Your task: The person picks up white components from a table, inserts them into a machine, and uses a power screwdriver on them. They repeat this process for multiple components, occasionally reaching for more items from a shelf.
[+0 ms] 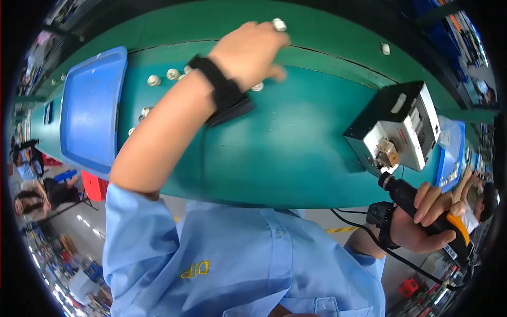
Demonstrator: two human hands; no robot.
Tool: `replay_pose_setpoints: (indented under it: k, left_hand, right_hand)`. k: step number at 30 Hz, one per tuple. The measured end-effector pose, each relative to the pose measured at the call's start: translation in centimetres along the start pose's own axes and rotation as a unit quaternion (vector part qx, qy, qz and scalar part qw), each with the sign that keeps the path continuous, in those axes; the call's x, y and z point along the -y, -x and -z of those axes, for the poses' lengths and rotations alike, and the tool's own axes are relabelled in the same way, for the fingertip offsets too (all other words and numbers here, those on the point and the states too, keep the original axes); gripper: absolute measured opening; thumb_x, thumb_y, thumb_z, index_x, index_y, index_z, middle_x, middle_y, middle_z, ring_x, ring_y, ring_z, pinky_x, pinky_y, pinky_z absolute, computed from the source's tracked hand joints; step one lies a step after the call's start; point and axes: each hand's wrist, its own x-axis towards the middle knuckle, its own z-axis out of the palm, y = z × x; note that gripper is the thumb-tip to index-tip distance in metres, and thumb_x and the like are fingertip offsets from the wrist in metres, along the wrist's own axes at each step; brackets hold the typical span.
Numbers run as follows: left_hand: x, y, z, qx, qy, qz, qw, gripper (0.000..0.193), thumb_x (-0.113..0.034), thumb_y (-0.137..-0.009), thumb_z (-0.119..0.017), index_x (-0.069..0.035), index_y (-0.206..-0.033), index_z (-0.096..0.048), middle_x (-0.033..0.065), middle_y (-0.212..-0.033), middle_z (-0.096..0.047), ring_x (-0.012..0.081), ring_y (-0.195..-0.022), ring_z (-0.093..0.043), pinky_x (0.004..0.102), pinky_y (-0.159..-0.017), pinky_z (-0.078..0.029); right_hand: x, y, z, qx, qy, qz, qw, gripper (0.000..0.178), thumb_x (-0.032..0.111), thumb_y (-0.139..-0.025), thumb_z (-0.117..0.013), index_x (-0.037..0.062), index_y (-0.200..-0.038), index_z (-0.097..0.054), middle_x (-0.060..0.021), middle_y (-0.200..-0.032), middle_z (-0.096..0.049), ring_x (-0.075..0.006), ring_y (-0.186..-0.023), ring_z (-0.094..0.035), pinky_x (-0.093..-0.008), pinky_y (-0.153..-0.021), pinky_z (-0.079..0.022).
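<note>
My right hand (425, 222) is wrapped round a black and orange electric screwdriver (404, 194). The screwdriver's front end points at the brass-coloured block on a black and white screw feeder box (404, 129); whether it touches cannot be told. My left hand (248, 53) reaches over the far side of the green table, blurred, its thumb apart from the fingers. Just beyond those fingers is a small white part (279, 24). Under my left wrist, partly hidden, lies a dark flat block (232, 111). Small round whitish parts (153, 80) lie near my left forearm, and another (257, 86) sits below the hand.
At the left lies a blue tray (90, 111). A blue bin (449, 158) with small parts stands right of the feeder. One more white part (385, 48) is on the far ledge. A black cable (391, 256) trails from the screwdriver. Other people sit at both sides.
</note>
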Motion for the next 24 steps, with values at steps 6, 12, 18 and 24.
replay_pose_setpoints:
  k: [6, 12, 18, 24]
  left_hand:
    - [-2.2, 3.5, -1.8, 0.105, 0.037, -0.034, 0.993, 0.022, -0.004, -0.073, -0.068, -0.007, -0.094, -0.063, 0.0148, -0.092, -0.060, 0.0364, -0.086, -0.060, 0.0440, -0.075, -0.050]
    - [-9.8, 4.6, -3.9, 0.144, 0.208, -0.045, 0.967, 0.014, -0.003, -0.076, -0.067, -0.006, -0.088, -0.062, 0.0143, -0.086, -0.056, 0.0362, -0.079, -0.060, 0.0445, -0.068, -0.049]
    - [-11.6, 5.9, -6.2, 0.117, 0.275, 0.018, 0.954, 0.012, -0.005, -0.079, -0.069, -0.003, -0.088, -0.062, 0.0143, -0.086, -0.055, 0.0345, -0.076, -0.060, 0.0430, -0.066, -0.050]
    - [-11.5, 6.1, -6.7, 0.090, 0.337, 0.024, 0.937, 0.013, -0.003, -0.078, -0.069, -0.001, -0.091, -0.064, 0.0143, -0.090, -0.058, 0.0330, -0.077, -0.061, 0.0407, -0.067, -0.051]
  right_hand:
    - [1.9, -0.4, 1.5, -0.061, 0.034, 0.041, 0.997, 0.042, 0.044, -0.094, -0.054, 0.0076, -0.114, -0.048, 0.0013, -0.064, -0.048, -0.0082, -0.052, -0.046, -0.0229, -0.053, -0.033]
    - [2.1, -0.5, 2.8, -0.039, 0.059, 0.050, 0.996, 0.046, 0.048, -0.095, -0.052, 0.0061, -0.114, -0.048, 0.0000, -0.063, -0.048, -0.0118, -0.051, -0.046, -0.0272, -0.052, -0.037]
    - [0.6, -1.1, 3.0, -0.035, 0.085, -0.009, 0.996, 0.040, 0.043, -0.094, -0.053, 0.0050, -0.106, -0.048, -0.0019, -0.060, -0.047, -0.0128, -0.050, -0.047, -0.0276, -0.052, -0.038]
    - [-0.2, -3.1, 3.3, 0.001, 0.055, -0.078, 0.995, 0.032, 0.034, -0.095, -0.052, 0.0041, -0.103, -0.047, -0.0029, -0.057, -0.045, -0.0120, -0.049, -0.045, -0.0274, -0.052, -0.039]
